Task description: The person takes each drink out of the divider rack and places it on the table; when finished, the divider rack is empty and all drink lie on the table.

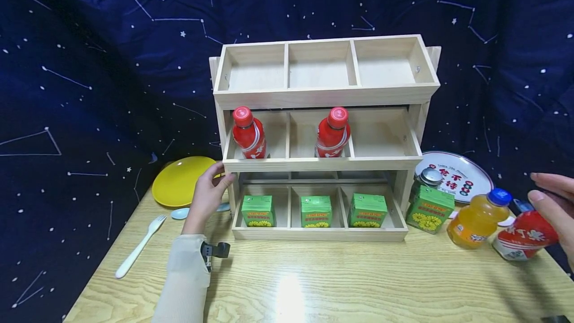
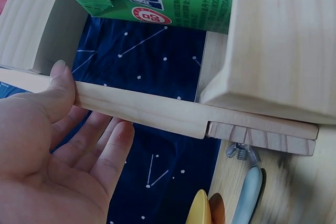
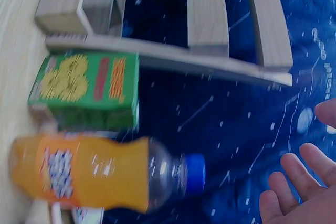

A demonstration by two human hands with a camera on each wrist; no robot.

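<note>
My left hand (image 1: 207, 196) holds the left upright of a three-tier wooden shelf (image 1: 323, 164). In the left wrist view its thumb (image 2: 62, 85) lies over the upright's edge, the other fingers on the far side. Two red bottles (image 1: 249, 136) stand in the left and middle compartments of the middle tier. The bottom tier has a green drink carton (image 1: 258, 212) in each compartment. At far right, my right hand (image 1: 558, 208) hovers with fingers spread, overlapping a red-and-white container (image 1: 524, 237). In the right wrist view nothing lies between its fingers (image 3: 302, 169).
An orange juice bottle (image 1: 477, 219), another green carton (image 1: 430, 208) and a silver-lidded jar (image 1: 430, 176) stand right of the shelf, before a patterned white plate (image 1: 475, 176). At left are a yellow plate (image 1: 179, 181), a white fork (image 1: 141, 247) and a blue utensil (image 1: 179, 214).
</note>
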